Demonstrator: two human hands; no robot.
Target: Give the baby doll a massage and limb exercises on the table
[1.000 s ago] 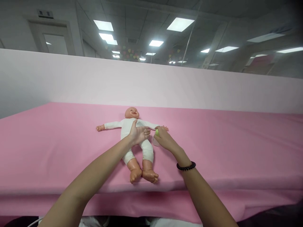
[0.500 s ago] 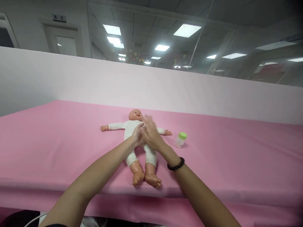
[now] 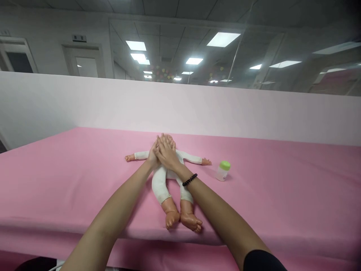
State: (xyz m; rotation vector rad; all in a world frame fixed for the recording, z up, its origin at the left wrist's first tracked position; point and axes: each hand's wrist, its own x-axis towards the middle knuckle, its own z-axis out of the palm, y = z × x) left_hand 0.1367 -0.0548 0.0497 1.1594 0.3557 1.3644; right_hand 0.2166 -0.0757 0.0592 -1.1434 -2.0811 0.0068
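Note:
A baby doll (image 3: pixel 160 184) in a white body suit lies on its back, arms spread and feet toward me. Over its chest and face, my right hand (image 3: pixel 167 153) lies flat against my left hand (image 3: pixel 153 153), palm to palm. The right fingers are stretched out. My left hand is partly covered by the right, but its fingers look extended too. No object shows between them. The hands hide most of the doll's head and upper body; whether they touch it I cannot tell. To the doll's right stands a small clear bottle (image 3: pixel 222 174) with a green lid.
The doll and bottle rest on a pink padded surface (image 3: pixel 282 188) with a rounded front edge. A low white wall (image 3: pixel 225 113) runs along its back, with glass panels above reflecting ceiling lights. A black coil band (image 3: pixel 190 180) circles my right wrist.
My hands have shifted slightly left relative to the doll and now cover its face. The blurred right hand has settled against the left. The view has tilted a little.

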